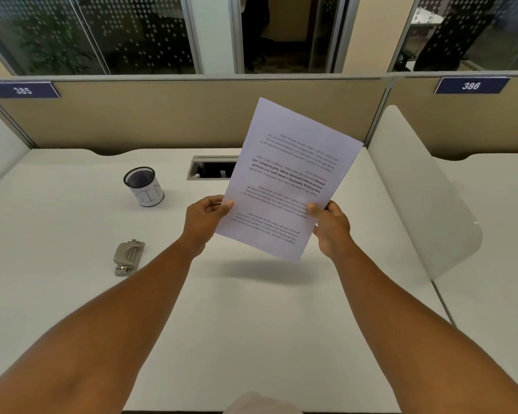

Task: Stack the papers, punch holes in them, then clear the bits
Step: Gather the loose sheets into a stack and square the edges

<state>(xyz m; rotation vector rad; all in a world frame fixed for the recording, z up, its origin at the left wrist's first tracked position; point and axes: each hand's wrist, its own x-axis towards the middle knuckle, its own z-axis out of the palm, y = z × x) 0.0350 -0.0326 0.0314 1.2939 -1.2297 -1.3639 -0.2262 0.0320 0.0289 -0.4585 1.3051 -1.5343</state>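
The printed papers (pixel 287 180) are held up off the desk, tilted with the top edge leaning to the right, the text upside down to the wearer. They are gripped at the lower part: the left hand (pixel 205 219) pinches the left edge, thumb on the front face, and the right hand (pixel 331 227) pinches the right edge near the lower corner the same way, fingers curled behind. How many sheets there are cannot be told; the edges look flush.

Paper like this should be light, thin and floppy, prone to sagging or fanning if held by one corner, and easy to crease. Holding both side edges, as here, seems the sound grip for squaring the stack; tapping the bottom edge on the desk would likely align it.

The hole punch (pixel 128 257), a small grey metal one, lies on the desk well to the left of the papers, untouched. Farther back on the left stands a black mesh cup (pixel 144 186) wrapped in a white label, apparently a bin for the bits.

The white desk (pixel 251 324) is flat and smooth, with a cable slot (pixel 211 168) at the back, partly hidden by the sheets. Tan partitions (pixel 162 115) numbered 385 and 386 close the cubicle, with glass panels behind.
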